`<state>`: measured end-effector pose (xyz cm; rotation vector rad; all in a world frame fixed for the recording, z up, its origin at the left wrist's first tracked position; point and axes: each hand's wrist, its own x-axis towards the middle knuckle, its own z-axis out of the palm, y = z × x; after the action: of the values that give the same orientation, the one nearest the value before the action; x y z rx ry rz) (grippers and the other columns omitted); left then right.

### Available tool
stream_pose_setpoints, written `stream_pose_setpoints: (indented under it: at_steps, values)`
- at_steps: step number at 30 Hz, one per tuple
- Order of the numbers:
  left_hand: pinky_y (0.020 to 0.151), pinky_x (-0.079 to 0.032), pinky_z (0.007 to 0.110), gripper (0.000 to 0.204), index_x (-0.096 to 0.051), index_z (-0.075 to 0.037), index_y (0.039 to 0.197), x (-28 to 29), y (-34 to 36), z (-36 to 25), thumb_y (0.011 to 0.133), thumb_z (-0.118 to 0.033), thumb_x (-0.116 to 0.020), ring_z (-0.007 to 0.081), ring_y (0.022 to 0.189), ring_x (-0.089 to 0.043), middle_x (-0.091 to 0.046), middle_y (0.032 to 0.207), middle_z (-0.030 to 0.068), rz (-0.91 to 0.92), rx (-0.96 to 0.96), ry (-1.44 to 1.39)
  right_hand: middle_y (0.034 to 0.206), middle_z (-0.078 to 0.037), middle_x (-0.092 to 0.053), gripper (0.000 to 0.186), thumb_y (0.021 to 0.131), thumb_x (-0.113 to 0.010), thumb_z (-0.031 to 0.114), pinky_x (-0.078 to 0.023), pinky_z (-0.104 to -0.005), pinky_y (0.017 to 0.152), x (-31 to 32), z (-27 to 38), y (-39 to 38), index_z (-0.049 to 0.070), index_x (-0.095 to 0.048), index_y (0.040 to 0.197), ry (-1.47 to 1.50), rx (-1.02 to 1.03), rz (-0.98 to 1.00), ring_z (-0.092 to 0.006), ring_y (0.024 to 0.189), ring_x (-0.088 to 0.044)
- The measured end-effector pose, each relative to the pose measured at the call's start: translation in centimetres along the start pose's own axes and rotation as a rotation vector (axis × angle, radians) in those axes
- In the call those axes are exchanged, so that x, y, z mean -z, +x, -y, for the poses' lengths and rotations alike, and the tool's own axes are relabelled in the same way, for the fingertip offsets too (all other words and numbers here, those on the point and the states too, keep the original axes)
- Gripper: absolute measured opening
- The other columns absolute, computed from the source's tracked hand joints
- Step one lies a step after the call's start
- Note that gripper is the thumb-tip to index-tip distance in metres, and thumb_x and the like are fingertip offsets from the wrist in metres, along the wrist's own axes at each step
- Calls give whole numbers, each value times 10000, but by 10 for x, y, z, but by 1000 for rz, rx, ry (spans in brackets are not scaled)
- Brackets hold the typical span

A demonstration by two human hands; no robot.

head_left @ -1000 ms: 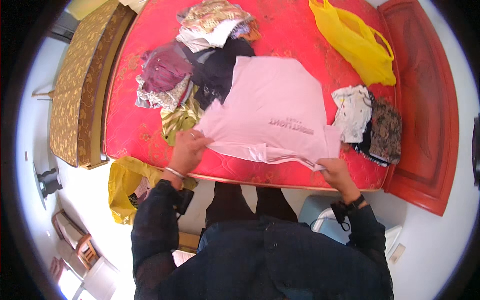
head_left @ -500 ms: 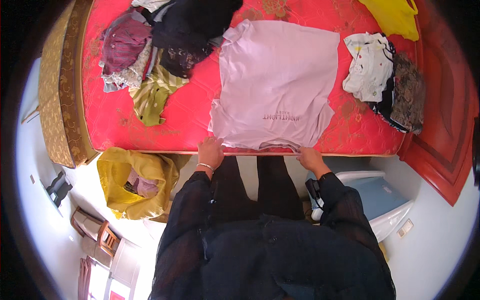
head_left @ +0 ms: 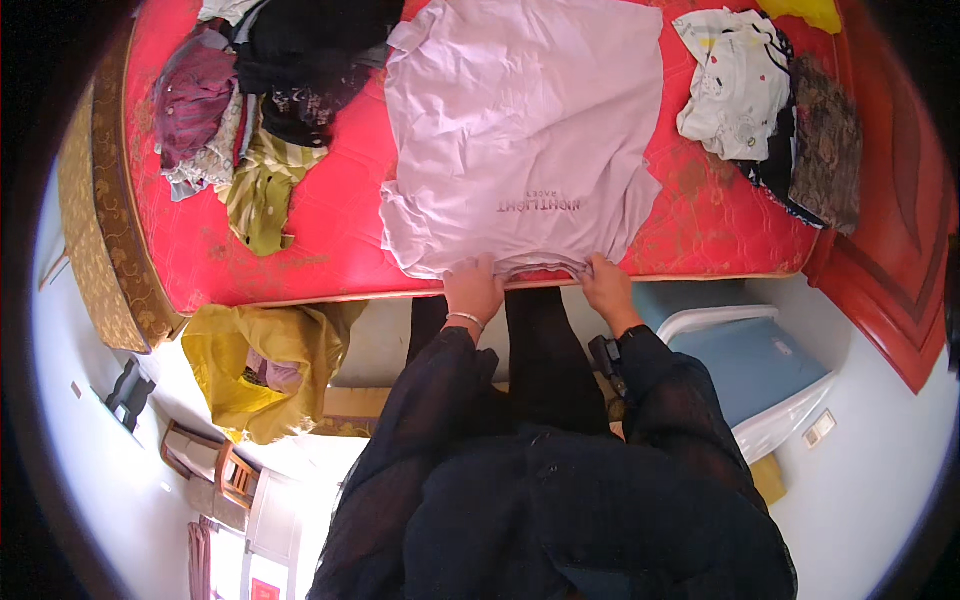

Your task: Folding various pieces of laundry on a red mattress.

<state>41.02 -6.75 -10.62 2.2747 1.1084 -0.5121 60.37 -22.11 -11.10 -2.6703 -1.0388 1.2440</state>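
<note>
A pale pink T-shirt lies spread on the red mattress, its dark lettering upside down and its neckline toward me. At the near edge, my left hand is closed on the cloth just left of the neckline, with its fingertips partly hidden. My right hand pinches the shirt at the right end of the neckline. Both hands rest close to the mattress's front edge, a short gap apart.
A heap of dark and patterned clothes lies at the left, with an olive striped garment beside it. Folded white clothes sit at the right. Below the bed edge stand a yellow bag and a lidded blue-and-white bin.
My left hand has shifted right along the shirt's near edge, from the shoulder side to the neckline. The right hand stays at the neckline. The whole view has shifted slightly.
</note>
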Motion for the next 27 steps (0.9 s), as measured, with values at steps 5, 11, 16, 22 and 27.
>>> stream_pose_setpoints:
  at_steps: [5, 11, 16, 22, 27]
  values:
    - [703, -442, 448, 181, -573, -87, 918, -13, 9, 6, 754, -163, -570, 314, 845, -584, -610, 884, 126, 96, 7, 23, 861, -202, -611, 259, 789, -564, 237, -454, -475, 727, -11, -13, -3, 48, -540, 965, 18, -23, -14, -373, 842, -592]
    - [707, -441, 438, 107, -565, -82, 836, -15, -13, 18, 736, -123, -561, 309, 841, -572, -596, 822, 116, 65, -118, -21, 800, -183, -606, 184, 773, -587, 210, -448, -451, 685, -17, -25, -13, 33, -546, 808, 64, -126, -74, -365, 811, -586]
    - [697, -449, 450, 131, -586, -75, 856, -21, -18, 15, 743, -129, -548, 326, 815, -577, -600, 825, 140, 68, -132, -35, 779, -186, -604, 168, 773, -570, 193, -450, -447, 669, -17, -41, -28, 28, -538, 779, 135, -196, -91, -369, 801, -583]
    - [724, -445, 445, 142, -589, -64, 858, -18, -14, 11, 777, -175, -551, 329, 814, -579, -601, 835, 144, 177, -113, 11, 808, -176, -609, 261, 787, -591, 220, -461, -430, 657, -15, -59, -12, 30, -580, 966, 289, -110, -57, -323, 730, -601]
    - [781, -440, 481, 242, -568, -63, 950, 4, -2, 27, 813, -263, -567, 373, 873, -569, -591, 893, 169, -4, 260, -259, 840, -216, -610, 450, 802, -585, 203, -458, -448, 707, 68, -40, 50, 51, -488, 1214, 501, -199, -284, -376, 786, -597]
